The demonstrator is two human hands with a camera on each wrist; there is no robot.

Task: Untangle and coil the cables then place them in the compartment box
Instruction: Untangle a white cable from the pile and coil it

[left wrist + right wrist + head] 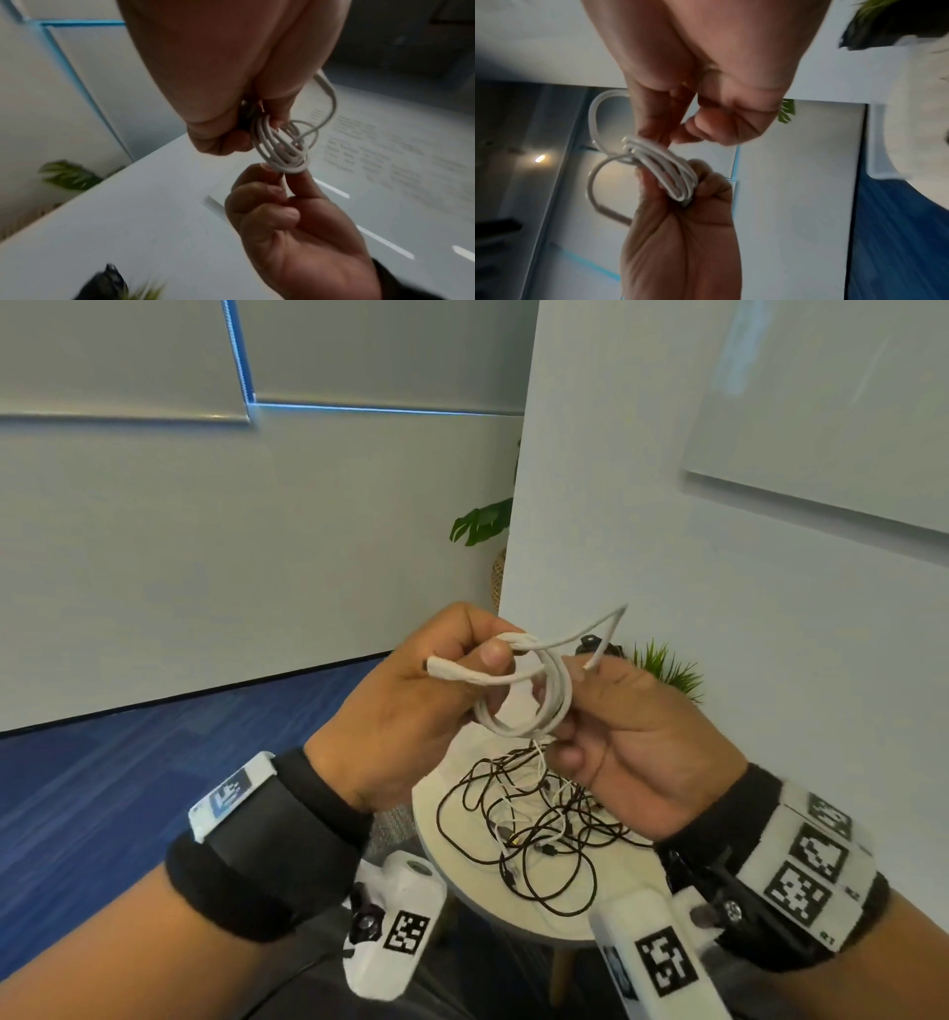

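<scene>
A white cable (539,701) is wound into a small coil and held in the air between both hands. My left hand (488,670) grips the coil's left side, with one plug end lying across its fingers. My right hand (570,706) pinches the coil's right side, and a loose tail arcs up above it. The left wrist view shows the coil (280,150) between the left hand (246,138) and the right hand (282,174). In the right wrist view the coil (664,168) runs from the right hand (659,138) to the left hand (680,194). No compartment box is in view.
Below the hands stands a small round white table (477,875) with a tangle of dark and white cables (534,829). A white partition wall (667,557) rises right behind it, with a small green plant (667,667) at its foot. Blue carpet (154,762) lies to the left.
</scene>
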